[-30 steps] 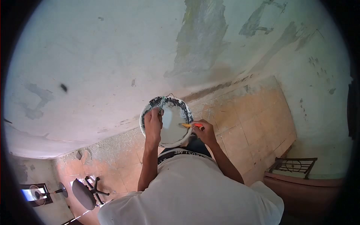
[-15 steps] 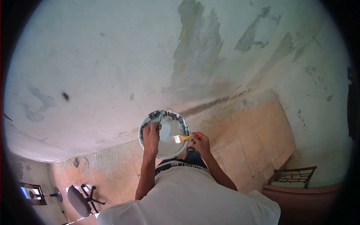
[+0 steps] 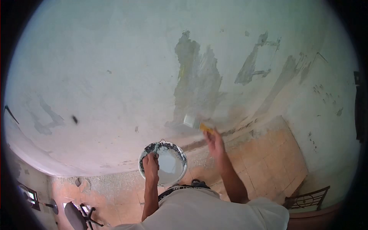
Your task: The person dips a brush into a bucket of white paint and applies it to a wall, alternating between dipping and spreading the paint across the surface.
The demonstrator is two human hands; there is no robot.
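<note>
Brush (image 3: 193, 122) is pressing its pale bristles against the wall (image 3: 115, 76), low down, at the foot of a dark grey patch and just above the seam where the wall meets the floor (image 3: 276, 153). I am gripping its yellow handle with the right hand (image 3: 215, 143), fingers closed round it and the arm stretched well forward. The left hand (image 3: 150, 163) is curling over the near rim of the bucket (image 3: 185, 165), thumb outside and fingers inside, carrying it in the air between my body and the wall. White paint is filling the bottom, and dark splatter is crusting the inner wall.

Risks, as I am judging them: the bucket is hanging from one hand by its rim alone, so a slack grip or a tilt could slop paint onto the tiles. The bristles look loaded, so pressing hard could send a run down to the seam. The reach is long too — leaning further could pull the bucket hand off level.

Writing: pale letters are running along a dark waistband (image 3: 184, 188) just below the bucket, but they are too small and blurred to read. I am finding no label on the bucket or brush.
</note>
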